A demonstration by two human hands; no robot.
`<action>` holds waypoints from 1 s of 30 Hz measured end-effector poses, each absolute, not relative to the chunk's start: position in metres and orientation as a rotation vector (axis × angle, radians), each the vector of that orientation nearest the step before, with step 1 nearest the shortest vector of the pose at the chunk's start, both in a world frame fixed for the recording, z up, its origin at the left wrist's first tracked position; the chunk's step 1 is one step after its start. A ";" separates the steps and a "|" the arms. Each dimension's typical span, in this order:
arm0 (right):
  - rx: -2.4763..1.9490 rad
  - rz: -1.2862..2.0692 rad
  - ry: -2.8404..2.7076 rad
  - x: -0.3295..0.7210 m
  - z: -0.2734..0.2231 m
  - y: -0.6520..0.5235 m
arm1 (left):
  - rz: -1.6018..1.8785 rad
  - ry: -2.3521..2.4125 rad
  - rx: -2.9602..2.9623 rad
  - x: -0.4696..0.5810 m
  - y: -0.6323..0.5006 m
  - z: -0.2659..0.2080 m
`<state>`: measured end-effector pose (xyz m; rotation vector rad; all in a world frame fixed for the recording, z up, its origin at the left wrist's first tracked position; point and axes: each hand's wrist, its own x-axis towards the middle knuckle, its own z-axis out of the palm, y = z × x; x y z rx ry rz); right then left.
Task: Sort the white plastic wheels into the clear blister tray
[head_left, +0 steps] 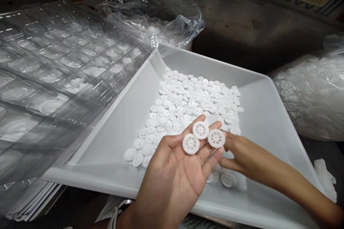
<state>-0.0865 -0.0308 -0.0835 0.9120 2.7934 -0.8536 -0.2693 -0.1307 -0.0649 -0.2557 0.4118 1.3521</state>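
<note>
Three white spoked plastic wheels lie in my left hand, which is palm up with the fingers spread under them. My right hand reaches in from the right. Its thumb and a finger are apart beside the rightmost wheel, and its other fingertips are partly hidden; whether it grips that wheel is unclear. Both hands are over a grey-white tray with sloping sides. Many loose white wheels and discs cover its bottom, some facing up with spokes, others showing plain backs.
On the left are stacked clear plastic blister trays with white parts inside. An open clear bag of white parts stands behind the tray. Another full bag is at right, near a white cloth-like item. A dark lettered surface is behind.
</note>
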 end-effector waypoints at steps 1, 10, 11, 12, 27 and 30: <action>0.954 -0.867 2.793 -0.083 -0.074 -0.029 | 1.352 0.410 -0.254 -0.269 -0.131 -0.065; 1.124 -1.487 2.645 -0.103 -0.042 -0.066 | 1.383 0.478 -0.302 -0.266 -0.131 -0.065; 1.120 -1.503 2.605 -0.109 -0.046 -0.070 | 1.384 0.487 -0.287 -0.266 -0.130 -0.065; 1.120 -1.515 2.578 -0.114 -0.050 -0.073 | 1.383 0.494 -0.266 -0.266 -0.129 -0.065; 0.318 0.316 3.554 -0.110 -0.058 -0.079 | 1.400 0.499 -0.328 -0.264 -0.126 -0.065; 0.301 0.210 3.603 -0.105 -0.064 -0.082 | 1.416 0.506 -0.346 -0.265 -0.127 -0.063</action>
